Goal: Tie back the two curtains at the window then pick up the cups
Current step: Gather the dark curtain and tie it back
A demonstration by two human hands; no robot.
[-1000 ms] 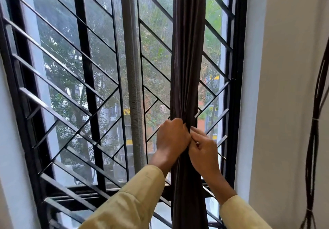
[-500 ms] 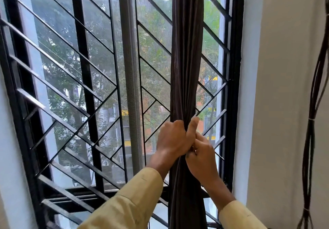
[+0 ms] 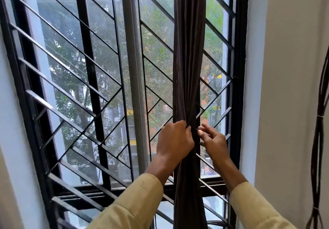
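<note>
A dark brown curtain (image 3: pixel 188 50) hangs gathered into a narrow column in front of the right half of the window. My left hand (image 3: pixel 175 139) grips the bunched fabric at mid height, fingers curled round it from the left. My right hand (image 3: pixel 213 143) is just to the right of the curtain, fingers loosely bent and spread, fingertips close to the fabric but holding none of it. A grey sheer curtain (image 3: pixel 134 68) hangs bunched in a thin column at the window's middle. No cups are in view.
Behind the curtains is a black metal window grille (image 3: pixel 89 68) with slanted bars, and trees show outside. A pale wall (image 3: pixel 284 86) stands to the right, with a bundle of dark cables (image 3: pixel 318 139) hanging down it.
My right hand has come off the brown curtain and moved a little to the right, its fingers opening. My left hand keeps its grip on the bunched fabric.
</note>
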